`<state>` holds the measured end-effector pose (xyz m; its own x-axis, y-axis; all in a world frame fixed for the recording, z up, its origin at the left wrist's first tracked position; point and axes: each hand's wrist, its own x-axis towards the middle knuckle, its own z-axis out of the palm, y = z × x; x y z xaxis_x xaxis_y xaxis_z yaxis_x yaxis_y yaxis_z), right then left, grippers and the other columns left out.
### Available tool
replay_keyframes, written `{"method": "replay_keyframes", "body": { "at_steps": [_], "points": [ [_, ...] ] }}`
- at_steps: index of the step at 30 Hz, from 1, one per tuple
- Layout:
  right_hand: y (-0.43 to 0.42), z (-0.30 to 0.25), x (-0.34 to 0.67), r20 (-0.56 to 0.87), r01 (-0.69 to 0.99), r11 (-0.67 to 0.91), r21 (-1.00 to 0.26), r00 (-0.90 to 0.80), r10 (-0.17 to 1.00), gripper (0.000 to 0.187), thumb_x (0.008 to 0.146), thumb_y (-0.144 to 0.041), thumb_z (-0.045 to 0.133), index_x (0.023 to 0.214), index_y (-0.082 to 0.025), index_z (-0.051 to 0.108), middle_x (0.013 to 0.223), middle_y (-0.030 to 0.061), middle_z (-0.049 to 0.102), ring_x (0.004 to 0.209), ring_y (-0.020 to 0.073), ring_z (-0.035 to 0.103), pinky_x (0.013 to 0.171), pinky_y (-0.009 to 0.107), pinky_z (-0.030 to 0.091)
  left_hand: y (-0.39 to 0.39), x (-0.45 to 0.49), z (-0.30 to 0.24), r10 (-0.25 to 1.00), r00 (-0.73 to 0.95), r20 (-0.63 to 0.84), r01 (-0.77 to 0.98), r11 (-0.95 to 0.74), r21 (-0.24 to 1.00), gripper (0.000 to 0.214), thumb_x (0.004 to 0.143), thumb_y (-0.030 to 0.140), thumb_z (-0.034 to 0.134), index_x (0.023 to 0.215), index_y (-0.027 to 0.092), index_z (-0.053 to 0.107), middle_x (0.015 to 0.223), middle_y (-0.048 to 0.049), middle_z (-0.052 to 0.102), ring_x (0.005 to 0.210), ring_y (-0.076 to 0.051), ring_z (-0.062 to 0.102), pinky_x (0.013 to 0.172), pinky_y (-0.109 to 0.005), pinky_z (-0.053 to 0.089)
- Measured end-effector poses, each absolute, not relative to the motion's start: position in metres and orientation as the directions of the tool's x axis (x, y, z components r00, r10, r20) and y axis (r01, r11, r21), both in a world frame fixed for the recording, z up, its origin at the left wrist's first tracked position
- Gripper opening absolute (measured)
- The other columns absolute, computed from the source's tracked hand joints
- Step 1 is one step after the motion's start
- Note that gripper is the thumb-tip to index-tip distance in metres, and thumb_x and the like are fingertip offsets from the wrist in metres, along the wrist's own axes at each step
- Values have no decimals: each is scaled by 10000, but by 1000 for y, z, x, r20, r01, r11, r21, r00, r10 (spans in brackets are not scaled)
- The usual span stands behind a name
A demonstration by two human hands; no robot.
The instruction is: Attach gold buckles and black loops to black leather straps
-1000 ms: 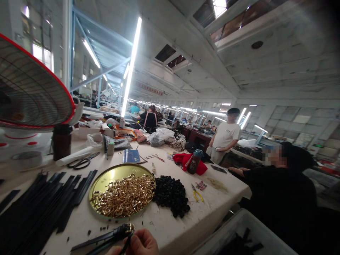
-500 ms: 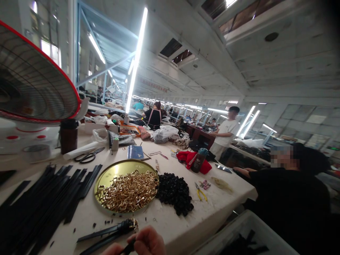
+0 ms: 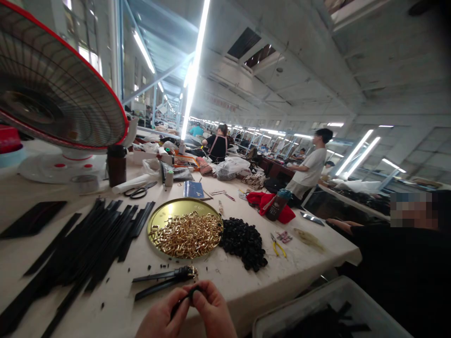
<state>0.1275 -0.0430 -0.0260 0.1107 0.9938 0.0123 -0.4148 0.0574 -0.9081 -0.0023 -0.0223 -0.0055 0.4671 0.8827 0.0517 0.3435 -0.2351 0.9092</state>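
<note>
Short black strap piece (image 3: 186, 298) is right at the bottom of the view, over the near edge of the white table (image 3: 229, 279). Left hand (image 3: 160, 319) and right hand (image 3: 214, 312) are both pinched tight on it, fingertips nearly meeting. Just past them lie finished buckled straps (image 3: 165, 280), then the gold tray (image 3: 165, 211) of brass buckles (image 3: 186, 234), with a heap of black loops (image 3: 244, 241) touching its right side.

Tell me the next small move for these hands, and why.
Probably reach the right hand to the gold buckles in the tray: both it and the left hand pinch a black strap showing no buckle, while the straps lying ahead carry a buckle.
</note>
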Motion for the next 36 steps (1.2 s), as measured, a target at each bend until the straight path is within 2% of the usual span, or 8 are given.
{"method": "replay_keyframes", "body": {
  "at_steps": [3, 7, 11, 16, 20, 25, 31, 36],
  "points": [
    [-50, -18, 129, -91, -384, -20, -923, 166, 982, 245, 636, -388, 708, 744, -184, 626, 683, -15, 629, 655, 123, 543, 679, 253, 414, -30, -5, 1, 867, 495, 51, 342, -248, 906, 270, 842, 340, 348, 888, 179, 560, 798, -37, 632, 739, -166, 579, 694, -247, 451],
    [-56, -15, 125, -149, -365, -97, -926, 116, 982, 189, 672, -352, 684, 754, -191, 628, 665, -28, 591, 636, 113, 501, 644, 238, 384, -38, -7, 7, 903, 416, 102, 304, -244, 921, 201, 807, 209, 402, 986, 166, 483, 873, -48, 603, 795, -157, 560, 740, -265, 429],
    [-59, -24, 121, -192, -376, -147, -915, 84, 978, 202, 689, -364, 670, 814, -209, 635, 745, -8, 618, 711, 143, 521, 722, 282, 390, -33, -10, 2, 909, 416, 19, 268, -143, 953, 216, 811, 206, 421, 1023, 171, 447, 852, -40, 609, 758, -144, 568, 695, -256, 430],
    [-54, -27, 127, -255, -497, -211, -841, 20, 967, 273, 727, -473, 594, 713, -202, 629, 678, 7, 598, 632, 143, 500, 641, 292, 409, -24, -17, 1, 847, 527, -72, 211, -49, 976, 301, 799, 188, 436, 1096, 156, 400, 784, -22, 617, 677, -120, 561, 628, -233, 424],
    [-48, -25, 130, -351, -532, -380, -757, -160, 923, 193, 627, -337, 724, 700, -203, 606, 646, -22, 572, 578, 105, 476, 585, 246, 400, -21, -21, 1, 830, 538, -147, 273, -7, 962, 346, 801, 224, 441, 1135, 157, 380, 770, -13, 626, 580, -105, 538, 560, -220, 411],
    [-50, -28, 133, -488, -431, -559, -708, -274, 829, 255, 653, -382, 687, 807, -194, 611, 661, -21, 537, 548, 90, 437, 549, 235, 381, -18, -26, 0, 864, 458, -208, 469, -37, 882, 384, 775, 368, 513, 1091, 162, 443, 724, -9, 629, 616, -140, 573, 581, -238, 415],
    [-56, -32, 135, -455, -349, -512, -784, -237, 858, 237, 656, -396, 671, 744, -225, 532, 720, -26, 542, 622, 113, 475, 619, 262, 403, -18, -29, -3, 873, 434, -223, 594, -92, 799, 326, 762, 402, 528, 976, 158, 551, 804, -36, 642, 675, -155, 589, 598, -236, 415],
    [-57, -30, 135, -372, -310, -397, -864, -141, 918, 283, 683, -450, 635, 703, -202, 502, 702, -10, 543, 647, 127, 490, 641, 276, 404, -23, -34, 6, 825, 513, -237, 576, -126, 808, 286, 777, 396, 509, 893, 157, 615, 770, -32, 646, 674, -156, 591, 605, -234, 415]
  ]
}}
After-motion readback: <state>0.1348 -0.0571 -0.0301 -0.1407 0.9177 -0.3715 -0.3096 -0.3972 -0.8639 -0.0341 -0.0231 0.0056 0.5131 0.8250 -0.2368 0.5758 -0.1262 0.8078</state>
